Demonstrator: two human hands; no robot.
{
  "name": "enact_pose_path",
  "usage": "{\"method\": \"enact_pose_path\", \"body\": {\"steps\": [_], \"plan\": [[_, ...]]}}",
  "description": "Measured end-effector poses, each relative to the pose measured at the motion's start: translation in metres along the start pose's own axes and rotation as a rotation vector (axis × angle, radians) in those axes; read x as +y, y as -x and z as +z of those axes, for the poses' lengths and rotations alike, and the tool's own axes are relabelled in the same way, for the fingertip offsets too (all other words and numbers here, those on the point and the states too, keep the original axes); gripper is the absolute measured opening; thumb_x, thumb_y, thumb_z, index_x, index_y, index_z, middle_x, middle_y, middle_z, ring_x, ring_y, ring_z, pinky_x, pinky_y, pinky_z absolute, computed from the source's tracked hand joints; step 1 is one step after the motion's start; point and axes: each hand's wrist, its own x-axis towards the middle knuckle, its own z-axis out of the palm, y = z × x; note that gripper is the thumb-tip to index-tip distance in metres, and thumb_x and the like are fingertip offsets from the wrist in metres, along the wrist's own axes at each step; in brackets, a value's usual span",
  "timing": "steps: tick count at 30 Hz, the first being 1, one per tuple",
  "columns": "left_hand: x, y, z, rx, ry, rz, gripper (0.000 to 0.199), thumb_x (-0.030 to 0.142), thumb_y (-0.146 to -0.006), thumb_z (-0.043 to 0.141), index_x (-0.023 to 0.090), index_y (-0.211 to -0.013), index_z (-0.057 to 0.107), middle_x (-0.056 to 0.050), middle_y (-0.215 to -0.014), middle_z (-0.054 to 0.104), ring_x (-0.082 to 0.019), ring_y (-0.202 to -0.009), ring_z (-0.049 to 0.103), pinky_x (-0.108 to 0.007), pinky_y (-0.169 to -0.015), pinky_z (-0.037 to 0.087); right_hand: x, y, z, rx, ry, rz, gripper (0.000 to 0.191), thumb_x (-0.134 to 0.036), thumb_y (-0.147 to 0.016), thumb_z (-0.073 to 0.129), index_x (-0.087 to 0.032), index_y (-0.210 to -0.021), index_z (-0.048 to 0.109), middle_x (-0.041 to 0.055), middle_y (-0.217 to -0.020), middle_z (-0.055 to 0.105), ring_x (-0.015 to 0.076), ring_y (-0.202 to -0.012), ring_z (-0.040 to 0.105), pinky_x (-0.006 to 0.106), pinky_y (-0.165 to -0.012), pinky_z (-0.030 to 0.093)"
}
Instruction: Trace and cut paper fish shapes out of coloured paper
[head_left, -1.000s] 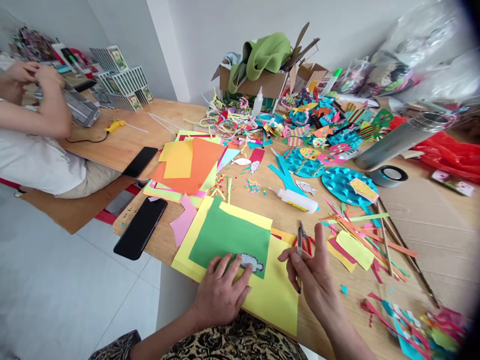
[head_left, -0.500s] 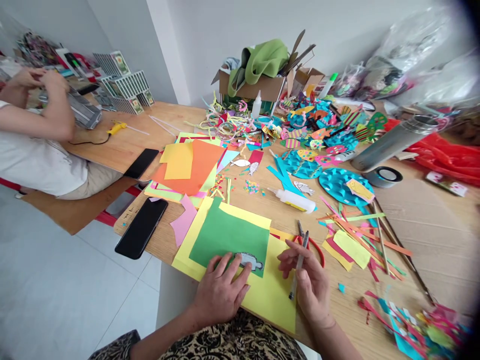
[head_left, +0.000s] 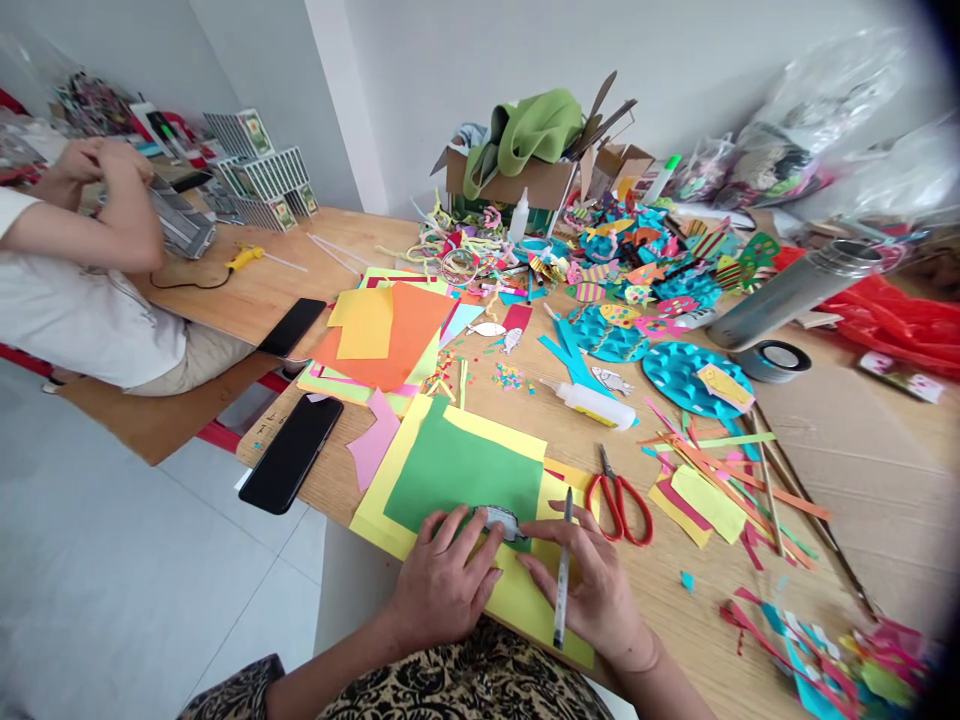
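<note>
In the head view, the left hand (head_left: 446, 585) lies with fingers spread, tips pressing a grey cutout (head_left: 496, 519) near the lower right corner of the green paper (head_left: 457, 462). The right hand (head_left: 600, 590) grips a pen (head_left: 562, 580) between its fingers, index fingertip at the cutout's right end. Red-handled scissors (head_left: 616, 500) sit just beside it on the counter (head_left: 664, 635), a glue bottle (head_left: 598, 404) beyond.
</note>
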Motion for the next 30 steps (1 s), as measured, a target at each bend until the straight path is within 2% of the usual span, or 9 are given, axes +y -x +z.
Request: {"method": "enact_pose_path", "body": {"steps": [4,8,14,18,21,24,27,30], "plan": [[0.000,-0.004,-0.005,0.012,0.006,0.009,0.039,0.031,-0.095,0.039,0.011,-0.122,0.059,-0.010,-0.124,0.062,-0.026,-0.112,0.050,-0.040,-0.094,0.033,-0.002,-0.003,0.002,0.014,0.021,0.000,0.018,-0.019,-0.086,0.059,-0.025,-0.103,0.057,0.0035,-0.083,0.074,0.0250,-0.085,0.069,0.045,-0.081,0.052],[0.000,-0.004,-0.004,-0.001,-0.001,0.021,0.040,0.031,-0.095,0.040,0.011,-0.124,0.058,-0.011,-0.124,0.062,-0.026,-0.113,0.050,-0.040,-0.094,0.033,-0.003,-0.002,0.001,0.023,0.020,-0.005,0.019,-0.016,-0.086,0.058,-0.025,-0.103,0.059,0.0032,-0.082,0.073,0.0235,-0.084,0.069,0.043,-0.082,0.053],[0.000,0.001,0.001,-0.038,-0.047,0.025,0.045,0.039,-0.093,0.045,0.026,-0.135,0.050,-0.008,-0.128,0.057,-0.028,-0.114,0.048,-0.043,-0.093,0.032,-0.003,-0.005,0.000,0.049,0.004,-0.010,0.017,-0.015,-0.087,0.056,-0.024,-0.100,0.059,0.0029,-0.079,0.072,0.0227,-0.081,0.068,0.040,-0.078,0.054],[0.000,-0.002,-0.006,-0.089,-0.081,0.050,0.047,0.046,-0.092,0.043,0.028,-0.135,0.050,-0.008,-0.127,0.057,-0.028,-0.112,0.047,-0.043,-0.091,0.032,-0.003,-0.006,0.000,0.042,-0.047,-0.004,0.021,-0.011,-0.088,0.051,-0.024,-0.103,0.059,0.0028,-0.081,0.070,0.0216,-0.081,0.066,0.038,-0.075,0.053],[0.001,-0.004,-0.009,-0.108,-0.095,0.044,0.048,0.048,-0.092,0.042,0.028,-0.135,0.051,-0.009,-0.127,0.057,-0.028,-0.111,0.047,-0.042,-0.090,0.032,-0.002,-0.003,-0.001,0.022,-0.127,0.063,0.020,-0.013,-0.090,0.047,-0.024,-0.103,0.058,0.0041,-0.087,0.069,0.0200,-0.080,0.064,0.034,-0.071,0.052],[0.004,-0.004,-0.009,-0.107,-0.099,0.028,0.048,0.050,-0.091,0.043,0.028,-0.134,0.052,-0.009,-0.127,0.057,-0.029,-0.113,0.046,-0.043,-0.091,0.032,-0.002,0.001,-0.003,0.050,-0.213,0.220,0.022,-0.019,-0.095,0.044,-0.025,-0.113,0.056,0.0043,-0.093,0.069,0.0192,-0.086,0.063,0.033,-0.077,0.050],[0.007,-0.003,-0.008,-0.109,-0.109,0.015,0.049,0.051,-0.091,0.042,0.028,-0.133,0.052,-0.009,-0.127,0.057,-0.030,-0.114,0.045,-0.044,-0.092,0.031,-0.002,-0.002,-0.006,0.161,-0.305,0.395,0.031,-0.028,-0.099,0.038,-0.026,-0.127,0.051,0.0038,-0.092,0.069,0.0195,-0.095,0.062,0.036,-0.089,0.045],[0.009,-0.003,-0.008,-0.119,-0.127,0.019,0.048,0.050,-0.092,0.040,0.028,-0.133,0.052,-0.010,-0.128,0.057,-0.030,-0.113,0.046,-0.044,-0.093,0.031,-0.003,-0.014,-0.008,0.252,-0.426,0.436,0.033,-0.036,-0.099,0.037,-0.026,-0.124,0.056,0.0024,-0.085,0.066,0.0183,-0.088,0.061,0.035,-0.088,0.045]]}}
